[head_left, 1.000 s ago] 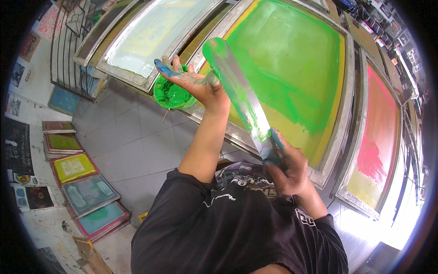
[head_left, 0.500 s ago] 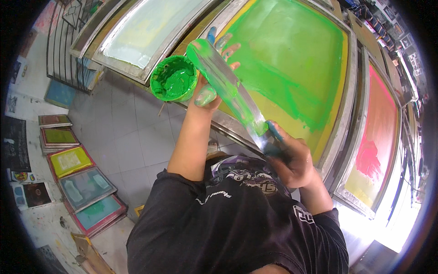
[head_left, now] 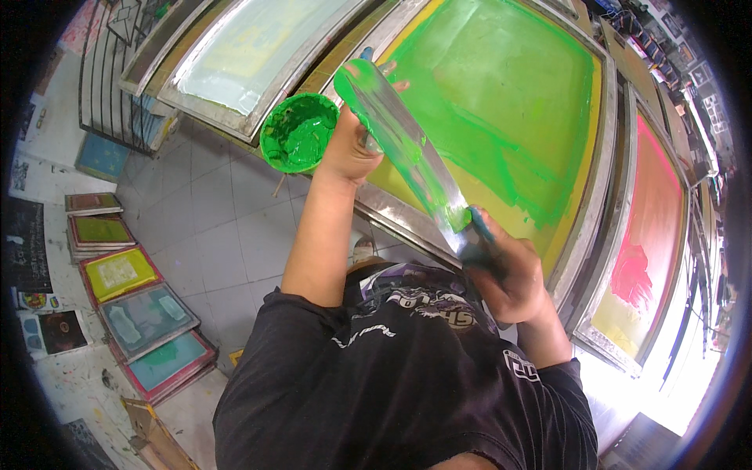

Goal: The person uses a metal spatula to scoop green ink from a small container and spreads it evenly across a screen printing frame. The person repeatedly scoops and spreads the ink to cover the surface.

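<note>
Green ink (head_left: 349,81) on the blade (head_left: 411,153), heaviest at the rounded far end and along the left edge; bare metal between smears. Long axis slants from the right hand (head_left: 507,270), close to the shirt, up and leftward, away from the body. Right hand closed round the near end; a firm hold, I judge.

Key relation: the tub (head_left: 316,107) lies just left of the blade's far end, mouth upward, green paste inside. Left hand (head_left: 350,149) is the nearer one, set between tub and blade, overlapping the tub's rim in this view. Some fingertips show past the blade's far side, stretched out; thumb on the near side. Palm hidden: cannot tell whether it touches or grips either.

Screen (head_left: 501,223) lies beyond the blade, rightward of the tub, mostly green.
</note>
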`<state>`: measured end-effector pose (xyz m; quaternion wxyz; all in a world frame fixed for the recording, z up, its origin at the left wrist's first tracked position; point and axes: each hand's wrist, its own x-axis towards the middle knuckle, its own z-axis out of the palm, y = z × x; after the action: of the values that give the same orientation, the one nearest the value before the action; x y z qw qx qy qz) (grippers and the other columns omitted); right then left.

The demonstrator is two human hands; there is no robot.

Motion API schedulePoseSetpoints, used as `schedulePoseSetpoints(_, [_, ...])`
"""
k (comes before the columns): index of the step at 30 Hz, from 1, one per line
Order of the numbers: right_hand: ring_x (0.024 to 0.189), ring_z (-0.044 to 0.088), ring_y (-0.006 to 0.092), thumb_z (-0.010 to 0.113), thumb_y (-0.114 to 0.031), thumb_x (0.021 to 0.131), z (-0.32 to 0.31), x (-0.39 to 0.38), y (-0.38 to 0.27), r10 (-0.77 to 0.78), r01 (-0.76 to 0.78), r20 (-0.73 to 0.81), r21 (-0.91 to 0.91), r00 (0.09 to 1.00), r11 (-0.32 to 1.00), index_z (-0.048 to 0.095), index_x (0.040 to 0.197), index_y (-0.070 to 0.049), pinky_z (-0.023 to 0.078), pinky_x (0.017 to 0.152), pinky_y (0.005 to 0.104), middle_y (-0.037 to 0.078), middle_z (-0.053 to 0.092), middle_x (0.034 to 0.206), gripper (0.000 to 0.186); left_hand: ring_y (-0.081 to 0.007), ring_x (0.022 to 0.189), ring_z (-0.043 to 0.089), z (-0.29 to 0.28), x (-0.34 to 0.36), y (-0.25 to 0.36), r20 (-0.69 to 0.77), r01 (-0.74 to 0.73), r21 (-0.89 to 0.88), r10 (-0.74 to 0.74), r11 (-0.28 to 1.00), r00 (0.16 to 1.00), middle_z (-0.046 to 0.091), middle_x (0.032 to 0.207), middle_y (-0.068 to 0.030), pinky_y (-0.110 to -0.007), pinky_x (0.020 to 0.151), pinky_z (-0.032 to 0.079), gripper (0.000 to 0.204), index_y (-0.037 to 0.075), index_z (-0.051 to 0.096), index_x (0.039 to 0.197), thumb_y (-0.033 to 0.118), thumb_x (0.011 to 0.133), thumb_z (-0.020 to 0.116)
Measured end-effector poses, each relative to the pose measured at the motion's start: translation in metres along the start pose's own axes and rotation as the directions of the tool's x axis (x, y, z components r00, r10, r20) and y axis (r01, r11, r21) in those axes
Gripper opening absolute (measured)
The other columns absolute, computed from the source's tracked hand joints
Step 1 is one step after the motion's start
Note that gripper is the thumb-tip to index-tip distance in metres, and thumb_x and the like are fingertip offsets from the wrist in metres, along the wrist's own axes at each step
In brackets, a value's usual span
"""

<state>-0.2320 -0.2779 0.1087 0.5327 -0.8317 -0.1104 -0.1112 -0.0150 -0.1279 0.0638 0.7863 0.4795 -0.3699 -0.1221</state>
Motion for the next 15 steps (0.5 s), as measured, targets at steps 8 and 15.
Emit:
schedulePoseSetpoints(8, [0.073, 0.060, 0.0186, 0.053, 0.009, 0.070, 0.003, 0.000, 0.009, -0.042, 0.050, -0.051, 0.154, 0.998, 0.987, 0.034, 0.134, 0.008, 0.046, 0.068, 0.0276, 0.017, 0.062, 0.097, 0.067, -0.0345, 0.124, 0.039, -0.006, -0.006, 0.005, -0.045, 0.022, -0.046, -0.024, 0.999, 0.999, 0.030, 0.143, -0.0092, -0.043, 0.089, 0.043, 0.088, 0.020, 0.019, 0.144, 0.025, 0.075, 0.073])
schedulePoseSetpoints(15, [0.070, 0.057, 0.0163, 0.055, 0.006, 0.074, 0.000, 0.004, 0.014, 0.348, -0.207, -0.116, 0.617, 0.930, 0.759, 0.026, 0.137, 0.007, 0.047, 0.060, 0.0259, 0.021, 0.046, 0.119, 0.070, -0.0286, 0.109, 0.051, -0.005, -0.029, 0.050, -0.260, 0.040, -0.267, -0.112, 0.963, 0.959, 0.041, 0.134, -0.0118, -0.036, 0.082, 0.045, 0.096, 0.017, 0.019, 0.143, 0.059, 0.071, 0.065])
